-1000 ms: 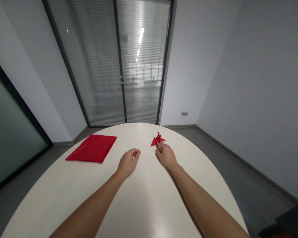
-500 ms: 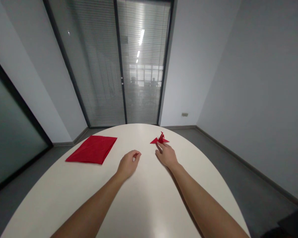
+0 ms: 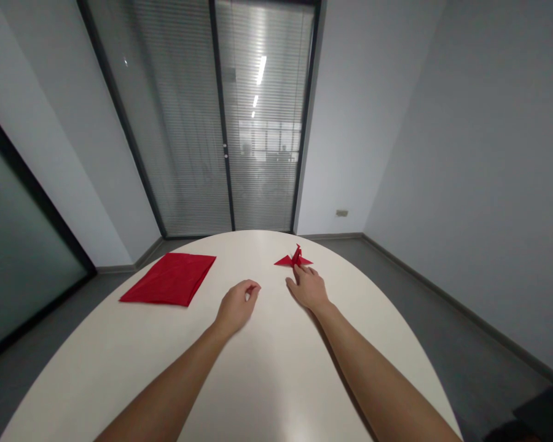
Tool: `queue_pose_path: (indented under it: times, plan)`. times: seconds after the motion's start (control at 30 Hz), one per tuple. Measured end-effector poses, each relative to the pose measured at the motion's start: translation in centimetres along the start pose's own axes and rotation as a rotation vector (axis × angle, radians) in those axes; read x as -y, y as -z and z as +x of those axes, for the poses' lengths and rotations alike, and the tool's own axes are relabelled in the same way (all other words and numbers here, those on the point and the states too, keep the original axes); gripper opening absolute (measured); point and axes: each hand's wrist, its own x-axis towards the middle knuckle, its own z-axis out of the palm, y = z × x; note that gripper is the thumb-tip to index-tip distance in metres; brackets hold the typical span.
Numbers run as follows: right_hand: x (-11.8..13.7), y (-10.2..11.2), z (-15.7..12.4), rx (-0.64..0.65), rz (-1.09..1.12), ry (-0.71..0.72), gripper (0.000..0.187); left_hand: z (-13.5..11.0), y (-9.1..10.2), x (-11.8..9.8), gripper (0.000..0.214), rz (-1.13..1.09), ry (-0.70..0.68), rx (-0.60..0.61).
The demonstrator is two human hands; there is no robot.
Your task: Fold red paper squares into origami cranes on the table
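Observation:
A red origami crane (image 3: pixel 295 256) stands on the far right part of the table, its wings spread to both sides. My right hand (image 3: pixel 309 287) lies just in front of it, fingers stretched forward and thumb apart. The index fingertip reaches the crane's near side; whether it presses on the paper I cannot tell. Over the middle of the table, my left hand (image 3: pixel 237 306) is curled with thumb and fingertips together, and nothing shows in them. To its left lies a flat, folded red sheet (image 3: pixel 170 279), apart from both hands.
The white round table (image 3: pixel 258 380) curves away on both sides. Behind it stands a glass door with blinds (image 3: pixel 262 184). Grey walls (image 3: pixel 479 153) close in the right side, and a dark object (image 3: pixel 544 411) sits at the lower right.
My right thumb has drawn back a little from the crane, and the fingers are more stretched out. The crane sits slightly further left. My left hand holds the same pose.

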Motion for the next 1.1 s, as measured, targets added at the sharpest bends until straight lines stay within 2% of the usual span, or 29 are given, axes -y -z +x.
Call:
queue_pose_path:
  times: [0.1, 0.2, 0.3, 0.4, 0.5, 0.57, 0.67, 0.77, 0.97, 1.1]
  plan:
    - [0.0, 0.1, 0.1, 0.005, 0.005, -0.011, 0.054, -0.1, -0.1, 0.0, 0.022, -0.001, -0.003, -0.001]
    - [0.2, 0.2, -0.1, -0.009, 0.010, -0.008, 0.047, -0.3, -0.1, -0.2, 0.020, 0.038, -0.011, -0.010]
    - [0.4, 0.4, -0.4, -0.034, 0.024, 0.007, 0.037, -0.3, 0.6, -0.5, 0.022, 0.210, -0.032, -0.079]
    - [0.5, 0.6, -0.7, -0.044, 0.033, 0.003, 0.031, 0.1, 2.4, -0.7, 0.028, 0.502, 0.003, -0.155]
    - [0.5, 0.8, -0.8, -0.036, 0.039, -0.002, 0.028, 0.6, 4.9, 0.2, 0.039, 0.753, 0.145, -0.211]
    - [0.5, 0.9, -0.9, -0.040, 0.037, -0.001, 0.028, 0.8, 6.5, 1.3, 0.044, 0.843, 0.250, -0.251]
    - [0.6, 0.9, -1.0, -0.050, 0.027, 0.005, 0.029, 0.8, 8.0, 3.0, 0.045, 0.824, 0.331, -0.282]
    - [0.6, 0.8, -1.1, -0.045, 0.025, 0.007, 0.029, 0.6, 8.7, 4.2, 0.046, 0.726, 0.403, -0.290]
    - [0.6, 0.7, -1.3, -0.045, 0.034, 0.012, 0.029, 0.5, 9.1, 4.7, 0.045, 0.654, 0.554, -0.217]
    - [0.7, 0.9, -1.6, -0.043, 0.046, 0.015, 0.029, 0.4, 9.6, 4.6, 0.046, 0.664, 0.565, -0.258]
